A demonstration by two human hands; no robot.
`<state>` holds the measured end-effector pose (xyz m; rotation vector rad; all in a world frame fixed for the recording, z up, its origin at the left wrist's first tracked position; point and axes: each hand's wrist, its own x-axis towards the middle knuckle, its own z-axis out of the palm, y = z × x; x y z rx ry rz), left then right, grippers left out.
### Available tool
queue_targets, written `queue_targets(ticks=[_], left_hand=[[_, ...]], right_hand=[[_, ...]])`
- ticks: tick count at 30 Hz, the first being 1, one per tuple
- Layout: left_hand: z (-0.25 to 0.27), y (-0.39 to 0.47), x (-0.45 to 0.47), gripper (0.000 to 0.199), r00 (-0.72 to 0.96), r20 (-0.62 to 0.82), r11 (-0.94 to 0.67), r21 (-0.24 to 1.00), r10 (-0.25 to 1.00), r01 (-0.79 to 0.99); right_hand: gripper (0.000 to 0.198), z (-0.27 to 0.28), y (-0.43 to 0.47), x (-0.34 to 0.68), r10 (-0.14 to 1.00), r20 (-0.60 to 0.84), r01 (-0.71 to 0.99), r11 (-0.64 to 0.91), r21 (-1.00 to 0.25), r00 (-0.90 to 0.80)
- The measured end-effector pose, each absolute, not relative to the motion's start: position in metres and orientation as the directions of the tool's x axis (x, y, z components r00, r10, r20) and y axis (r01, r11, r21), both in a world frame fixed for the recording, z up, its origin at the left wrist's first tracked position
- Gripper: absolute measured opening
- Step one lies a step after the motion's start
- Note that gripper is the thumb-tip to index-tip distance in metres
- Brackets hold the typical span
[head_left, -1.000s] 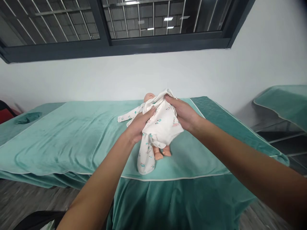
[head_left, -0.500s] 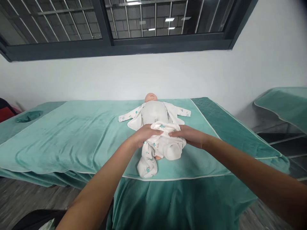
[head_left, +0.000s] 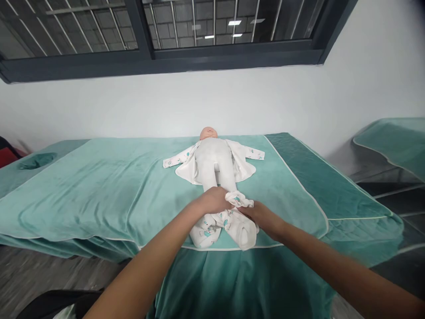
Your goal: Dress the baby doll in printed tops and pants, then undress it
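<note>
A baby doll (head_left: 214, 153) lies on its back with its head toward the wall and its legs toward me. An open white printed jacket (head_left: 247, 169) is spread under it, sleeves out to both sides. White baby trousers (head_left: 244, 232) with a green print are bunched around the doll's lower legs, hiding its feet. My left hand (head_left: 216, 200) is closed on the bunched waist from the left. On the right side, my right hand (head_left: 257, 214) pinches the same cloth; some of its fingers are hidden behind it.
The doll lies on a bed with a green cover (head_left: 99, 186), against a white wall (head_left: 186, 102) under a barred window (head_left: 212, 26). Another green-covered surface (head_left: 395, 139) stands at the right. A dark red and black item (head_left: 6, 155) shows at the left edge.
Both hands have moved toward me, drawing the trousers down from the doll's hips to its lower legs. Its white legs now show. The jacket has stayed in place.
</note>
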<state>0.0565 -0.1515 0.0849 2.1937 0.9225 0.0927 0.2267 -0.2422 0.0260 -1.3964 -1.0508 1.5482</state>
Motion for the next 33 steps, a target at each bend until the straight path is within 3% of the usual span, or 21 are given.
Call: queue_targets(ticks=[4, 8, 15, 19, 24, 29, 33], left_hand=[[0.080, -0.156, 0.062, 0.017, 0.746, -0.185, -0.547, 0.573, 0.640, 0.611], [0.082, -0.157, 0.060, 0.019, 0.758, -0.220, -0.551, 0.568, 0.614, 0.611], [0.087, -0.156, 0.054, 0.024, 0.756, -0.168, -0.388, 0.776, 0.633, 0.497], [0.083, -0.153, 0.056, 0.028, 0.723, -0.112, -0.262, 0.886, 0.681, 0.384], [0.076, -0.141, 0.060, 0.026, 0.662, -0.086, -0.184, 0.927, 0.745, 0.327], [0.072, -0.125, 0.064, 0.025, 0.613, -0.020, -0.261, 0.893, 0.790, 0.366], [0.072, -0.119, 0.066, 0.024, 0.586, 0.010, -0.281, 0.884, 0.810, 0.374]], right_hand=[[0.026, 0.008, -0.242, 0.225, 0.972, -0.234, 0.101, -0.235, -0.967, 0.021], [0.029, -0.008, -0.245, 0.220, 0.978, -0.153, 0.142, -0.174, -0.974, 0.142], [0.032, -0.010, -0.238, 0.220, 0.959, -0.002, 0.213, -0.064, -0.975, 0.282], [0.036, -0.008, -0.222, 0.220, 0.938, 0.078, 0.104, 0.045, -0.994, 0.337], [0.037, -0.017, -0.202, 0.216, 0.914, 0.077, 0.035, 0.068, -0.997, 0.398], [0.035, -0.015, -0.188, 0.215, 0.886, 0.111, 0.046, 0.101, -0.994, 0.451], [0.031, -0.008, -0.180, 0.213, 0.882, 0.088, -0.038, 0.119, -0.992, 0.464]])
